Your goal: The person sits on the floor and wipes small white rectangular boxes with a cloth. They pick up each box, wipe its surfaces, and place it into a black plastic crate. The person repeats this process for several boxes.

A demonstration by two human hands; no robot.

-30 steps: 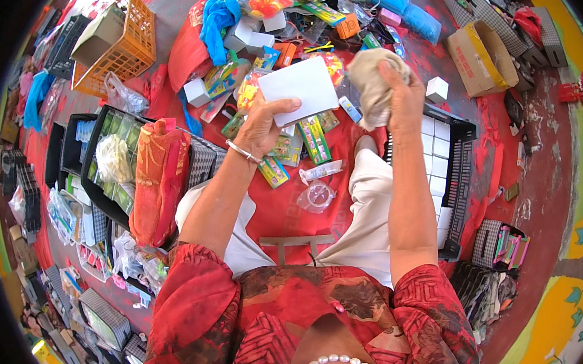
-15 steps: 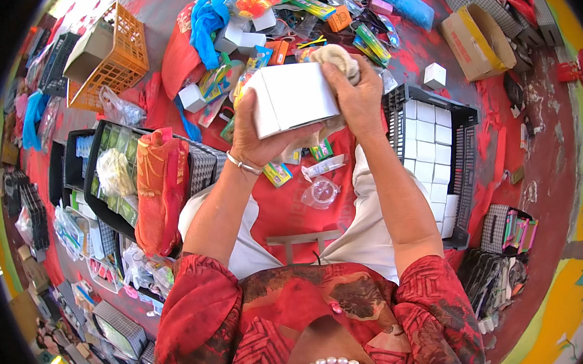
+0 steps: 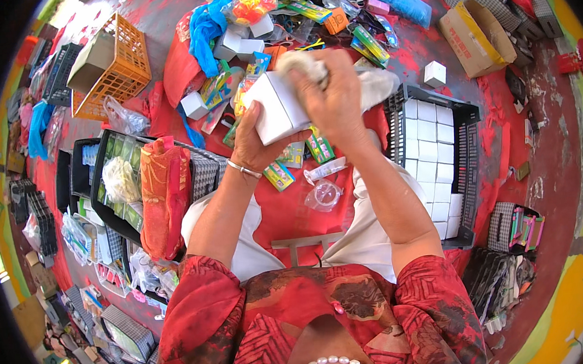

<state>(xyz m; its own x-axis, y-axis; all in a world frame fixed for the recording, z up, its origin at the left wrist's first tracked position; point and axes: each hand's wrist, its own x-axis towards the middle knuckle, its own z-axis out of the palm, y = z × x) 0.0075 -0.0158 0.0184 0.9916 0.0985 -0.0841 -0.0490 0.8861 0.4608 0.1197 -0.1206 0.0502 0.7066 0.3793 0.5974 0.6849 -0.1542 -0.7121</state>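
A small white box point(image 3: 275, 109) is held up in front of me, tilted, with my left hand point(image 3: 254, 140) wrapped round its left and lower side. My right hand point(image 3: 335, 96) grips a cream-coloured cloth point(image 3: 304, 68) against the box's upper right edge. A pale end of cloth hangs out to the right of that hand, slightly smeared by motion. Below the box, small green-and-yellow packets point(image 3: 279, 176) and a clear plastic roll-like ring point(image 3: 322, 194) lie on the red surface between my legs.
A black crate point(image 3: 464, 161) filled with rows of white boxes stands at my right. One white box point(image 3: 435, 73) sits beyond it, near an open cardboard box point(image 3: 475, 37). Mixed packets and goods heap ahead. Left are an orange crate point(image 3: 128, 65) and a folded orange-red towel point(image 3: 163, 199).
The white box has turned and tilted in my left hand. My right hand has shifted left with the cloth, over the box's edge, and no longer supports the box's right side.
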